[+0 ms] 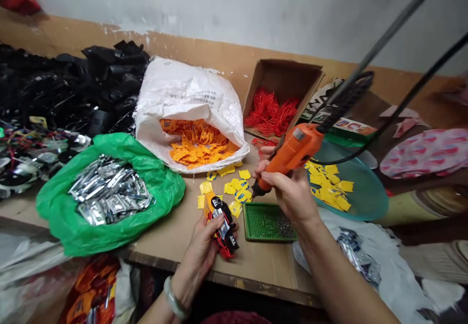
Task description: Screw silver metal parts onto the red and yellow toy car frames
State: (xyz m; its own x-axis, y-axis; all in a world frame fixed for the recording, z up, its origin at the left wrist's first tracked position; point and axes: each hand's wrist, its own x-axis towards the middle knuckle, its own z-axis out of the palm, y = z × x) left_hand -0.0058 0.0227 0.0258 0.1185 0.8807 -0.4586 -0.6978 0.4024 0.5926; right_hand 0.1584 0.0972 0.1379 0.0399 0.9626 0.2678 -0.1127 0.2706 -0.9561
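Note:
My left hand (203,241) is closed around a small toy vehicle body (222,224) with orange, black, silver and red parts, held just above the cardboard-covered bench. In my right hand (292,192) is an orange electric screwdriver (296,151), gripped around its body, its dark tip pointing down and left. The tip hangs apart from the toy, near several yellow printed pieces (237,187) on the bench. Beneath the screwdriver lies a green perforated tray (252,224) with many tiny screws (283,226) toward its right side.
A green bag (54,216) of silver parts stands left, and a white sack (183,80) of orange parts behind. Red parts fill a cardboard box (252,77). A teal basin (373,194) holds yellow pieces. The screwdriver's cable (409,90) runs up right. Black parts (91,94) are heaped back left.

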